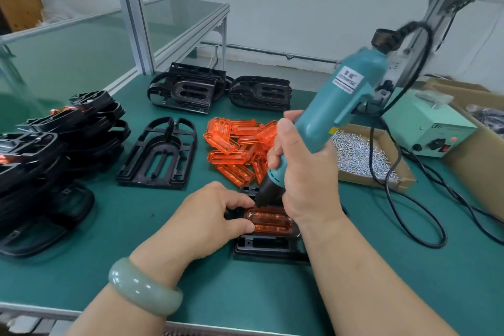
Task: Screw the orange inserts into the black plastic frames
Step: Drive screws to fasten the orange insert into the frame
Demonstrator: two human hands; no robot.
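A black plastic frame (268, 247) lies on the green mat near me with an orange insert (270, 222) seated in it. My left hand (210, 219) rests on the frame, its thumb and fingers pinching the insert's left end. My right hand (300, 172) grips a teal electric screwdriver (335, 109), held tilted, its black tip down at the insert's upper left corner. A pile of loose orange inserts (240, 147) sits just behind. One bare black frame (161, 154) lies flat to the left.
Stacked black frames (54, 144) fill the left side; two more stacks (218, 88) stand at the back. A cardboard tray of small silver screws (362, 155) sits right of my hand, beside a pale power box (428, 125). Black cables (414, 213) loop across the right mat.
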